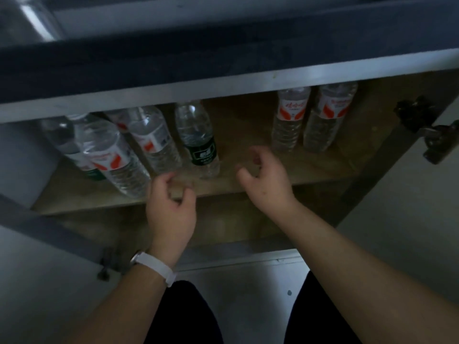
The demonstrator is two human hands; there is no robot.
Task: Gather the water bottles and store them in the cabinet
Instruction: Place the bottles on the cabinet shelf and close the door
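Two bare hands hover side by side at the front edge of a shelf, and both hold nothing. The left hand (171,204) has its fingers loosely curled, with thumb and fingertips apart. It is just in front of the bases of the nearest bottles, and blur hides whether a fingertip touches one. A white strap watch (155,265) circles its wrist. The right hand (264,178) is also relaxed and half-curled, its palm turned toward the left hand, over a bare stretch of the light brown wooden shelf (248,186).

All the water bottles in view stand on that shelf inside the open grey-framed cabinet (223,81). Just beyond the left hand is a clear plastic bottle with a dark green label (200,145). Beside it on the left is a clear plastic bottle with a red-and-white label (154,140). Further left and closer to the shelf edge is a second red-and-white labelled bottle (111,157). Behind that one, a half-hidden clear bottle (60,135) shows a green band low down.

Well apart from this group, past the right hand, two more clear bottles with red-and-white labels stand close together, the inner right bottle (289,117) and the outer right bottle (327,117). A black metal hinge (419,125) sits on the cabinet's right side. Black trousers (186,319) fill the bottom of the view.
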